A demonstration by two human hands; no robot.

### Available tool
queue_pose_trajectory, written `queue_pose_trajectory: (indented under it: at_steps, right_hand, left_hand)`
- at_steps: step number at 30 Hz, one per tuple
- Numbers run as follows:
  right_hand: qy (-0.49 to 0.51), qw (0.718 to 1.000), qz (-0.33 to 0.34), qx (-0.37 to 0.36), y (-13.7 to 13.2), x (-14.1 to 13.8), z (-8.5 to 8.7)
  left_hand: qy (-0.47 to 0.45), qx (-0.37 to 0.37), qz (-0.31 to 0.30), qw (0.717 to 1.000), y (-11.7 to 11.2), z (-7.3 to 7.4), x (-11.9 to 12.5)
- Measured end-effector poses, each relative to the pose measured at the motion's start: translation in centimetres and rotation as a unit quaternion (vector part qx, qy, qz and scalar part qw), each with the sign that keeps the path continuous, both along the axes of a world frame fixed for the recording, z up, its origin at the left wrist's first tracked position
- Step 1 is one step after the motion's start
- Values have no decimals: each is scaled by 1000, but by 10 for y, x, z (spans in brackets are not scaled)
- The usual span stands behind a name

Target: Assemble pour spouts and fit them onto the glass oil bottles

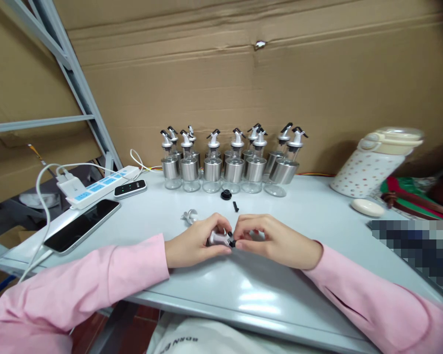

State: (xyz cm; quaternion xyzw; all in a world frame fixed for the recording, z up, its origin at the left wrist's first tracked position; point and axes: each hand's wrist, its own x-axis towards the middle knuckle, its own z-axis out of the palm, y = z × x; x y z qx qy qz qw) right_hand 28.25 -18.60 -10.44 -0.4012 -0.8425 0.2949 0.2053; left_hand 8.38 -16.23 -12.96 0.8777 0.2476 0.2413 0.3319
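Close to the table's front edge, my left hand (197, 241) is closed around a small whitish-silver pourer spout (217, 239) lying on its side. My right hand (271, 239) meets it from the right, thumb and fingertips pinching a small black piece (232, 243) at the spout's end. Fingers partly cover where the two parts touch. Behind my hands lie a round black stopper (226, 195) and a thin black lever (236, 206). A silvery curved piece (189, 216) rests just beyond my left hand.
Several glass-and-steel bottles (234, 170) with pourer tops stand against the cardboard (221, 88); one at the right leans. On the left are a phone (83, 226), a black-faced device (130, 189) and a power strip (103, 186). To the right are a tilted dotted flask (369, 164) and a cream oval object (368, 207).
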Motion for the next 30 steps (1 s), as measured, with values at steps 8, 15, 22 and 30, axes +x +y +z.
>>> queue_pose_trajectory:
  at_steps: [8,15,22,30]
  right_hand:
    - [14,1000,-15,-15,-1,-3,-4]
    - [72,996,-58,4,-5,-8,-8]
    - [141,986,-89,-2,-3,-8,-7]
    - [169,979,-117,14,-2,-8,-7]
  left_hand:
    - [26,-5,-5,1000,0,-1,-1]
    - [13,-9,23,1000,-2,-1,-1]
    - [-32,41,37,998,-2,0,0]
    - [-28,36,17,999,1,-4,0]
